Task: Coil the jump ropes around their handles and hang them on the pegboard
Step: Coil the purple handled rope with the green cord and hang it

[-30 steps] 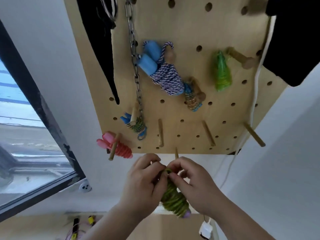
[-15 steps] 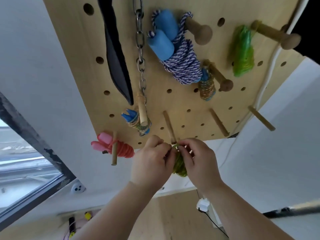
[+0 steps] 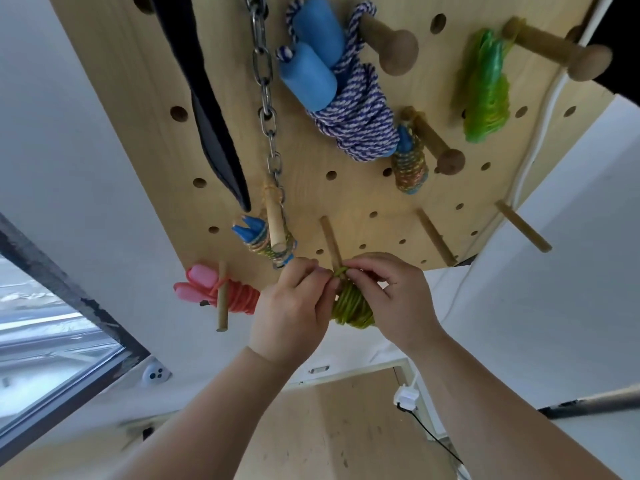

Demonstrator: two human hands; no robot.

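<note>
Head view, tilted up at the wooden pegboard [image 3: 131, 91], shows it carrying five coiled ropes on its pegs. Near the pegboard's top middle, a purple-and-white braided rope [image 3: 360, 123] with fat blue handles hangs from a knobbed peg [image 3: 391, 46]. At the pegboard's upper right a bright green rope [image 3: 485, 95] hangs from another knobbed peg. Right of the pegboard's centre, a small multicoloured rope [image 3: 410, 168] sits against a shorter knobbed peg. Toward the pegboard's lower left, a second multicoloured rope [image 3: 261, 242] with blue handles is on a plain peg, where a metal chain [image 3: 265, 84] hanging from the pegboard's top ends. At the pegboard's bottom left corner a pink rope [image 3: 239, 296] is looped over a thin peg. A black strap [image 3: 211, 116] hangs down the pegboard's left side. At the pegboard's lower edge, around the middle, both hands hold the olive-green jump rope [image 3: 351, 306], coiled into a bundle, right at the tip of a thin peg [image 3: 330, 242]. The left hand [image 3: 294, 306] has its fingers curled and pinches the top loop of the coil from the left; the right hand [image 3: 398, 299] pinches the same loop between thumb and forefinger, its other fingers bent. Whether the loop is already over the peg cannot be told.
</note>
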